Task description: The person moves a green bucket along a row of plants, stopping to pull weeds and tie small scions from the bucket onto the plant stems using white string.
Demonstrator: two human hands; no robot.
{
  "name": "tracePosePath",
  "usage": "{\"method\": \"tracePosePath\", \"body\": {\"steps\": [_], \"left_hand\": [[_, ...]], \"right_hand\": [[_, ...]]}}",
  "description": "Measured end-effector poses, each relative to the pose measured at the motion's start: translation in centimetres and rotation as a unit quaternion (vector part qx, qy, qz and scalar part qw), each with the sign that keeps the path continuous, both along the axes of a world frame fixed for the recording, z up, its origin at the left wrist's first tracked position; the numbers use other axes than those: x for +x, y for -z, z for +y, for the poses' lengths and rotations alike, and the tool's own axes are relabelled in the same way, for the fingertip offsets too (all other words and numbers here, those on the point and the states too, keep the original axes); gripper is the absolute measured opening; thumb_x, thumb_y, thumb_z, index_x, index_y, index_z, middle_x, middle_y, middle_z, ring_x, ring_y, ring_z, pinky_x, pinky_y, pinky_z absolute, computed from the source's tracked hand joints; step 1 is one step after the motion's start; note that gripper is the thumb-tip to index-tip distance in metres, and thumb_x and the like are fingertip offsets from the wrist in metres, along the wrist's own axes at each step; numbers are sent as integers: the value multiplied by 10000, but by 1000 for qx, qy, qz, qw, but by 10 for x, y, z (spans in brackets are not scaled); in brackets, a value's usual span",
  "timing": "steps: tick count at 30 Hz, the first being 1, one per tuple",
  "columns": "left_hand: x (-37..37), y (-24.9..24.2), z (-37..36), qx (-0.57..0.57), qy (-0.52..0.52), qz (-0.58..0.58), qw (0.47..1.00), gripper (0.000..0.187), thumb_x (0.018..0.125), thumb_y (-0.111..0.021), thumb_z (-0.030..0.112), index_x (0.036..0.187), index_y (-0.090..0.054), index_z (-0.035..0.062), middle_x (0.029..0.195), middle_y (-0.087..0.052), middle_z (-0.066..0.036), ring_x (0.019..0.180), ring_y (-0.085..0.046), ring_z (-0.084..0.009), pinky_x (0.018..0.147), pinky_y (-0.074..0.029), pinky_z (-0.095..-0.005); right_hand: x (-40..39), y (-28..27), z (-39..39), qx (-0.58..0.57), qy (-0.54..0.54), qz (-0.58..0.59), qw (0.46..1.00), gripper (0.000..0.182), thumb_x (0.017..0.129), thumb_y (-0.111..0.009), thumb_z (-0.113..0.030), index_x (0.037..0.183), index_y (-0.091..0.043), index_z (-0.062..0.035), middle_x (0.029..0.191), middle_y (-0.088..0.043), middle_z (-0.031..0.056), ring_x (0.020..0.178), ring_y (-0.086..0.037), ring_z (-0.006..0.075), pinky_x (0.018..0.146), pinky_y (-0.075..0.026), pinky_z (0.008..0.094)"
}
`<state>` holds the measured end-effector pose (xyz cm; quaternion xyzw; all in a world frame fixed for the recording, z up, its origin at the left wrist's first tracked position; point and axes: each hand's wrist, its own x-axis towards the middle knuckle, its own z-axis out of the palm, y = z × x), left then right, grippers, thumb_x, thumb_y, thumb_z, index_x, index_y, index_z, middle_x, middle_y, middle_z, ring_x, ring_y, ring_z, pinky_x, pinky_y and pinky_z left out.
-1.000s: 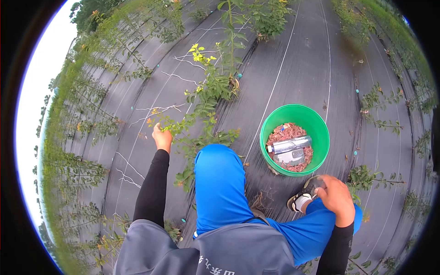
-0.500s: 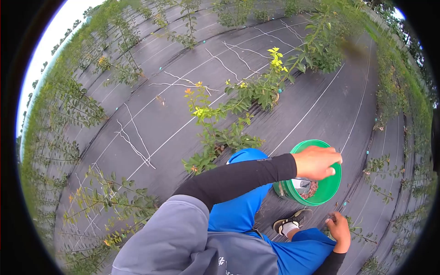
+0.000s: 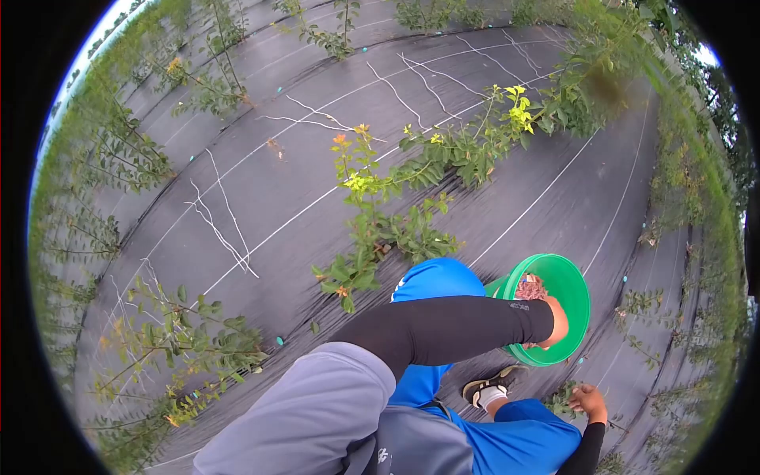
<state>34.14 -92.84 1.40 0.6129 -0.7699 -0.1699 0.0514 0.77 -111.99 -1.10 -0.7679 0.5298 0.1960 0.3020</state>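
The left hand [image 3: 556, 323] reaches down past the rim of the green bucket [image 3: 571, 289], fingers hidden inside, so I cannot tell its grip. The bucket stands on black ground cloth [image 3: 261, 198] just beside the blue-trousered knee [image 3: 434, 281]. The right hand [image 3: 590, 398] curls around a small leafy plant [image 3: 564, 397] low at the right, near the shoe [image 3: 489, 389]. Open cloth stretches left of the leafy branch [image 3: 396, 229].

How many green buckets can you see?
1. The green bucket sits on the black ground cloth by the person's blue knee, with the left hand reaching inside it. Plants could hide others farther off.
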Motion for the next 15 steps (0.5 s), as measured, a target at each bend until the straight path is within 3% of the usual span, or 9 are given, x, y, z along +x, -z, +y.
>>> {"method": "tracePosePath", "body": {"steps": [1,2,8,11,15], "left_hand": [[-1,1,1,-24,-13,16,999,237,681,-663,257,877,-711,132,885,-679,-86,817,-652,-245,685,-491,-393],[-4,3,-1,-25,-11,20,999,237,681,-663,257,877,-711,132,885,-679,-86,817,-652,-245,685,-491,-393],[-8,5,-2,-28,-30,-6,999,226,685,-653,218,888,-713,138,883,-684,-67,805,-653,-235,661,-494,-381],[-5,1,3,-27,-10,-12,999,238,681,-655,207,905,-714,150,894,-685,-52,816,-653,-224,645,-496,-380],[-10,5,6,-49,2,22,999,161,662,-642,167,798,-708,109,795,-681,-71,735,-655,-228,568,-463,-384]], "right_hand": [[12,-5,10,145,134,-20,980,239,868,-545,-163,1009,-581,27,746,-642,136,575,-619,215,550,-511,322],[13,-4,10,172,117,-36,978,267,898,-530,-208,1048,-565,9,762,-642,124,589,-623,219,555,-526,325],[26,-6,2,87,82,-118,986,254,884,-517,-194,1034,-574,3,759,-637,108,602,-617,185,542,-497,289],[29,-9,6,91,75,-104,988,251,903,-501,-181,1065,-558,2,757,-631,101,601,-619,187,549,-503,284],[26,-8,6,107,85,-92,986,253,902,-505,-186,1066,-559,-1,761,-631,95,602,-620,186,554,-504,285]]}}
